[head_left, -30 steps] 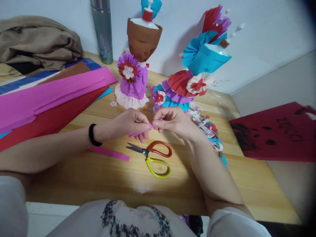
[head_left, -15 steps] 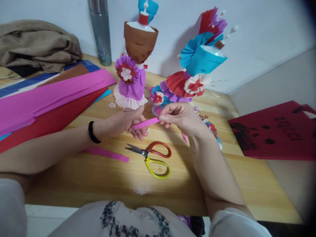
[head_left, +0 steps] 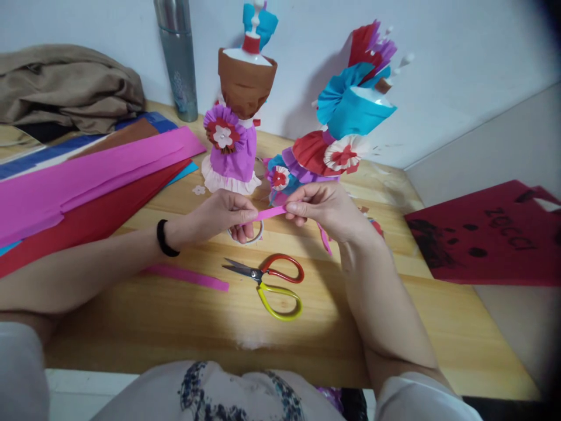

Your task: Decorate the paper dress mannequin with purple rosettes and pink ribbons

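We have the left hand [head_left: 219,217] and the right hand [head_left: 322,209] up over the table [head_left: 184,316], fingertips facing each other, both pinching one short pink paper strip [head_left: 270,213]. Left thumb and forefinger are closed on its left end, right thumb and forefinger on its right end; the strip spans the small gap between them, slightly tilted, held off the wood. A loose pink tail [head_left: 325,238] hangs below the right hand; whether it is the same strip we cannot tell. Under the left fingers a tape ring [head_left: 254,238] lies on the table, partly hidden. A black band [head_left: 162,238] sits on the left wrist. Just nearer to us, scissors [head_left: 267,276] lie flat and shut, one handle red, one yellow. Left of them, a second pink strip [head_left: 186,277] lies beside the left forearm. Behind the hands stand two paper-dressed figures: one in purple with a brown top [head_left: 234,117], one in blue and red ruffles [head_left: 339,126]. Paper scraps [head_left: 372,225] lie by the right wrist. Far left: pink sheet [head_left: 87,175] over a red sheet [head_left: 87,219]. Back edge: metal flask [head_left: 175,58], brown cloth [head_left: 65,88]. Off the table on the right, a red bag [head_left: 486,237].
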{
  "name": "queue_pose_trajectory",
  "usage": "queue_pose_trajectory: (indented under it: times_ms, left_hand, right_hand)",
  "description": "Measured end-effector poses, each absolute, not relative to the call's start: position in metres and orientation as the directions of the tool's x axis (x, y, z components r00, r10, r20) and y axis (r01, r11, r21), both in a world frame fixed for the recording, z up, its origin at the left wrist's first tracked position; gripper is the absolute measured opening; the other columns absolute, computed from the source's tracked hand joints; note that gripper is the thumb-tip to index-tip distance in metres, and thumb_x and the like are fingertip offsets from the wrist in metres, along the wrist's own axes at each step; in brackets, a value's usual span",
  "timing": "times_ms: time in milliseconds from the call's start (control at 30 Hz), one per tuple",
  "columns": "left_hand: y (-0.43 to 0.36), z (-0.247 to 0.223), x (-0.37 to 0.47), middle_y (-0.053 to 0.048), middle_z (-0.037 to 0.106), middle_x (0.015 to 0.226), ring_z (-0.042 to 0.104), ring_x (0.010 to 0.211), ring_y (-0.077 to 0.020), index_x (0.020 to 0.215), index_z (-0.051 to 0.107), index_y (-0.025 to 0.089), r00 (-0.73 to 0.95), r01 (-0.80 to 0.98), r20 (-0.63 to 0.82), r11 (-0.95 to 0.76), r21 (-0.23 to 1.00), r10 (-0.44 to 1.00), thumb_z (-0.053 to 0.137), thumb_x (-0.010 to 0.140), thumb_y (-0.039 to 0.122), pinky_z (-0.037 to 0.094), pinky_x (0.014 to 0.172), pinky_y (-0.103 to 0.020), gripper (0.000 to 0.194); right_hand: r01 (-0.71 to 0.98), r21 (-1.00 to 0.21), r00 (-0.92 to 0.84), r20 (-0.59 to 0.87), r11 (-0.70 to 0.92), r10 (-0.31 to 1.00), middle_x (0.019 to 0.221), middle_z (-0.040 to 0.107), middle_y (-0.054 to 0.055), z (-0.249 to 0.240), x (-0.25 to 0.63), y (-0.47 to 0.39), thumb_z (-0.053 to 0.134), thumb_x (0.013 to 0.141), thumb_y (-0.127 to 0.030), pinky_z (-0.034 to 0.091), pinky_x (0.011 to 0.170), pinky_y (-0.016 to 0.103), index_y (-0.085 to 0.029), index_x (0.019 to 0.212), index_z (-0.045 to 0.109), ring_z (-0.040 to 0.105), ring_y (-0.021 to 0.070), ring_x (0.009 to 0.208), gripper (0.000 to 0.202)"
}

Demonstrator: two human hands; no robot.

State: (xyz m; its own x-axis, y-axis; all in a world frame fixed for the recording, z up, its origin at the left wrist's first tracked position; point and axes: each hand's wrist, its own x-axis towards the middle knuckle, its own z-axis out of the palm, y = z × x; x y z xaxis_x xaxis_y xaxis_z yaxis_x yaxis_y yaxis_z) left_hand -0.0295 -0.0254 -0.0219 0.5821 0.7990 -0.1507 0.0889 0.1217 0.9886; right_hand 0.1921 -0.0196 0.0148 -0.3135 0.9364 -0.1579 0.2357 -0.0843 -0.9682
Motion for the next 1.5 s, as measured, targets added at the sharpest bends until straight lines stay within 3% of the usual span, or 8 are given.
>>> queue_pose_trajectory:
  times_ms: [367,533,667,800,1000,1133,1267,1500]
  left_hand:
    - [-0.021,-0.021,-0.038,-0.003,0.071,0.065,0.066,0.055,-0.0099,0.085,0.069,0.012,0.567,0.202,-0.027,-0.107,0.974,0.823,0.061,0.083,0.025,0.052,0.053,-0.017,0.015]
    - [-0.023,0.013,-0.044,-0.001,0.066,0.059,0.060,0.050,-0.0087,0.074,0.067,0.014,0.465,0.271,0.049,-0.195,0.942,0.884,0.061,0.080,0.023,0.047,0.049,-0.017,0.013]
    - [-0.025,0.052,-0.053,-0.001,0.064,0.057,0.058,0.050,-0.0086,0.069,0.066,0.014,0.408,0.237,0.205,-0.320,0.917,0.890,0.061,0.078,0.023,0.046,0.049,-0.017,0.013]
    - [-0.028,0.095,-0.064,0.000,0.064,0.055,0.054,0.051,-0.0075,0.065,0.069,0.014,0.281,0.355,0.459,-0.536,0.766,0.843,0.063,0.074,0.018,0.041,0.048,-0.016,0.012]
    - [-0.005,0.133,-0.072,-0.002,0.070,0.068,0.060,0.061,-0.0106,0.077,0.075,0.012,0.074,0.275,0.579,-0.574,0.771,0.812,0.072,0.073,0.024,0.047,0.058,-0.020,0.013]
    - [0.032,0.137,-0.076,-0.003,0.068,0.065,0.058,0.057,-0.0089,0.077,0.073,0.010,0.053,0.092,0.542,-0.544,0.834,0.839,0.073,0.070,0.024,0.045,0.054,-0.020,0.016]
    - [0.060,0.132,-0.081,0.000,0.064,0.061,0.054,0.050,-0.0058,0.074,0.069,0.010,0.034,-0.019,0.431,-0.431,0.902,0.902,0.075,0.066,0.020,0.039,0.047,-0.017,0.014]
    - [0.064,0.112,-0.083,0.000,0.061,0.059,0.049,0.050,-0.0061,0.071,0.068,0.010,0.059,0.130,0.420,-0.424,0.896,0.906,0.075,0.067,0.019,0.035,0.046,-0.019,0.012]
  right_hand:
    - [0.286,-0.957,-0.287,-0.040,0.046,0.957,0.049,0.057,-0.002,0.019,0.190,-0.020,0.084,0.059,-0.047,0.037,0.044,0.022,-0.017,0.058,0.063,0.048,0.0079,0.044,0.036]
    - [0.203,-0.964,-0.342,0.097,0.174,0.935,0.055,0.063,0.001,0.032,0.186,-0.026,0.079,0.068,-0.051,0.043,0.047,0.025,-0.019,0.066,0.066,0.053,0.0110,0.048,0.035]
    - [0.141,-0.947,-0.308,0.235,0.289,0.922,0.054,0.062,0.000,0.051,0.176,-0.030,0.078,0.071,-0.047,0.045,0.045,0.025,-0.020,0.067,0.065,0.054,0.0117,0.047,0.030]
    - [0.071,-0.918,-0.277,0.357,0.390,0.892,0.056,0.062,-0.001,0.078,0.162,-0.025,0.076,0.074,-0.041,0.045,0.046,0.024,-0.020,0.069,0.063,0.053,0.0104,0.046,0.025]
    - [-0.074,-0.891,-0.169,0.455,0.449,0.875,0.060,0.061,-0.003,0.109,0.134,0.007,0.075,0.070,-0.036,0.039,0.043,0.020,-0.020,0.071,0.059,0.050,0.0069,0.047,0.022]
    - [-0.103,-0.888,-0.125,0.458,0.448,0.880,0.068,0.064,-0.001,0.119,0.120,0.037,0.073,0.066,-0.037,0.037,0.043,0.020,-0.020,0.071,0.058,0.049,0.0056,0.048,0.024]
    - [0.042,-0.854,-0.056,0.515,0.518,0.855,0.060,0.061,-0.002,0.121,0.114,0.062,0.069,0.067,-0.032,0.034,0.042,0.020,-0.018,0.068,0.060,0.049,0.0064,0.046,0.016]
    - [0.268,-0.816,-0.030,0.524,0.511,0.851,0.052,0.056,-0.004,0.101,0.118,0.071,0.064,0.071,-0.030,0.035,0.045,0.023,-0.017,0.067,0.061,0.048,0.0077,0.043,0.014]
